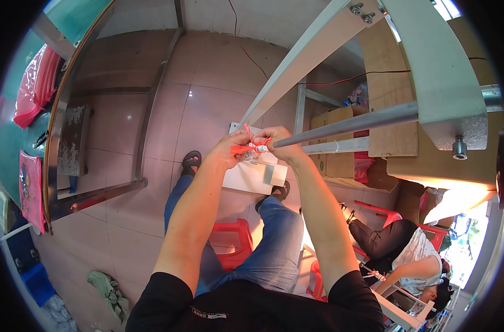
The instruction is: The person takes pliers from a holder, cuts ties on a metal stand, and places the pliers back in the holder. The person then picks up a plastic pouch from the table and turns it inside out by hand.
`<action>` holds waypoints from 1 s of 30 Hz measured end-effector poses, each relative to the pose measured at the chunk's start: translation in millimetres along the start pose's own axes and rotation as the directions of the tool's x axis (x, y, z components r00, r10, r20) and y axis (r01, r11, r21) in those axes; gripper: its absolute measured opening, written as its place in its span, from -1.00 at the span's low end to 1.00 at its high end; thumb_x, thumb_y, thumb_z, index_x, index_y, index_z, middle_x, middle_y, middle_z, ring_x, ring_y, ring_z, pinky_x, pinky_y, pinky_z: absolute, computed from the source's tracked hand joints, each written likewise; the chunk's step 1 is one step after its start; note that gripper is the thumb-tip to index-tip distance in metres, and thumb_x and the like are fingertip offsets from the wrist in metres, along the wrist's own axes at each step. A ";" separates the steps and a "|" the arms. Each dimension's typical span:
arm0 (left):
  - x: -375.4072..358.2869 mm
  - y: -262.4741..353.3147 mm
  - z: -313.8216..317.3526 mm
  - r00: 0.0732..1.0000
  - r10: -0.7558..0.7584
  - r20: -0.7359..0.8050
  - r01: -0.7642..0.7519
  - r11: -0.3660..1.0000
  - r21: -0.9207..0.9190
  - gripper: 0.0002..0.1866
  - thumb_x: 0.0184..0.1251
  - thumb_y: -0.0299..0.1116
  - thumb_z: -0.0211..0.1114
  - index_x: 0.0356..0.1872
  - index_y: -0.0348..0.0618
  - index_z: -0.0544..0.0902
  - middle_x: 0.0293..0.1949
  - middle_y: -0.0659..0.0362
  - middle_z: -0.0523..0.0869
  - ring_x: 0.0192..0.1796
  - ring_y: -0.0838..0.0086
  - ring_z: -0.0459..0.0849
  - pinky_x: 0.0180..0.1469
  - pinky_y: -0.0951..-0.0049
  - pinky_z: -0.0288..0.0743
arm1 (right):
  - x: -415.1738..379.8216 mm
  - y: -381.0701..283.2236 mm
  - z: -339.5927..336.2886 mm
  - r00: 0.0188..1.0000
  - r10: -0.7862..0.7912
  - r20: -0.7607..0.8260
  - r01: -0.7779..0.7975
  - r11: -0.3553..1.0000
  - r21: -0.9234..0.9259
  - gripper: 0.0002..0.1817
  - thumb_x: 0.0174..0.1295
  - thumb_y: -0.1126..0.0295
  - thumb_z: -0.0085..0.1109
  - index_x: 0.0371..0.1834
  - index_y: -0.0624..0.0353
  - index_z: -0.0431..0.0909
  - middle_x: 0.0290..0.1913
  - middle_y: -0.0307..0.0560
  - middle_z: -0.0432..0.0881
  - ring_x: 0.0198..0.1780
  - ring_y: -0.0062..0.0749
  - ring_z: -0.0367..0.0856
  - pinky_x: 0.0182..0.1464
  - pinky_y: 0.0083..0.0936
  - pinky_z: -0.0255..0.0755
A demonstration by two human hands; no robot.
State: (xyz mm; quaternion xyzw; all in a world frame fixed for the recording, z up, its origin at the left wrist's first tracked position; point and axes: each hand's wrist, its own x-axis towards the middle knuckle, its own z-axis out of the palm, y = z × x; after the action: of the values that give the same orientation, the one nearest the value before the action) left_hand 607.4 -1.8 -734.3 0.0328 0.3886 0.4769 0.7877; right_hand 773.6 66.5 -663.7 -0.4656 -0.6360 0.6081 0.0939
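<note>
My left hand [229, 150] is closed on an orange-red strip [241, 150] of thin, soft material, whose ends stick out between the fingers. Close beside it, my right hand [279, 138] has its fingers pinched together at the same strip. A small white and clear piece [261, 149] shows between the two hands; its kind is too small to make out. Both hands are at the free end of a grey metal rod [351, 124], which comes in from the right. Below them is a white machine base [246, 178].
A white slanted beam [302, 61] and a bracket [451, 77] carry the rod. Cardboard boxes [332, 119] stand at right. Another person [415, 254] sits at lower right. A table [69, 72] at left bears pink packets [36, 86]. A red stool [235, 243] is beneath me.
</note>
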 end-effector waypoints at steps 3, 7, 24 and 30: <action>-1.1 1.2 -4.3 0.999 -0.033 -0.015 0.034 0.998 0.049 -0.90 0.38 -0.31 0.31 -0.29 -0.01 0.57 -0.44 0.33 0.63 -0.58 0.72 0.45 -0.66 0.71 0.11 | -0.3 -4.1 -5.2 0.999 0.002 0.046 0.002 0.995 -0.104 -0.80 0.35 0.34 0.23 -0.25 0.27 0.72 -0.48 -0.30 0.57 -0.48 -0.66 0.37 -0.45 -0.60 0.24; -3.7 4.1 -5.6 1.000 0.015 0.011 -0.016 0.997 0.069 -0.89 0.31 -0.42 0.37 -0.24 -0.05 0.60 -0.37 0.28 0.69 -0.50 0.71 0.56 -0.63 0.69 0.22 | 1.0 1.9 -11.6 0.993 0.080 0.090 -0.084 0.996 0.034 -0.72 0.36 0.27 0.21 -0.27 0.30 0.73 -0.52 -0.28 0.52 -0.51 -0.64 0.34 -0.48 -0.58 0.20; -1.1 4.0 4.7 0.909 0.379 0.173 -0.399 0.669 0.628 -0.88 0.26 -0.60 0.35 -0.22 -0.24 0.62 -0.29 0.21 0.71 -0.28 0.57 0.64 -0.19 0.55 0.54 | -4.8 10.0 -1.4 0.989 0.147 0.025 -0.149 0.983 0.106 -0.96 0.22 0.58 0.22 -0.33 0.22 0.66 -0.48 -0.33 0.54 -0.51 -0.72 0.35 -0.53 -0.68 0.14; -2.7 11.4 6.6 0.834 0.438 0.334 -0.481 0.284 0.829 -0.85 0.20 -0.54 0.35 -0.21 -0.22 0.63 -0.39 0.11 0.69 -0.34 0.38 0.67 -0.23 0.41 0.54 | -8.3 14.1 7.9 0.996 0.044 -0.082 -0.036 0.995 0.094 -0.95 0.27 0.50 0.22 -0.33 0.25 0.63 -0.48 -0.32 0.54 -0.50 -0.71 0.35 -0.51 -0.65 0.17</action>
State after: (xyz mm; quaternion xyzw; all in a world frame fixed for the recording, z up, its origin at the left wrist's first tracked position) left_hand 602.7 4.4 -723.4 0.5612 0.5362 0.4034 0.4846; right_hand 779.5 52.8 -674.1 -0.4987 -0.5931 0.6186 0.1299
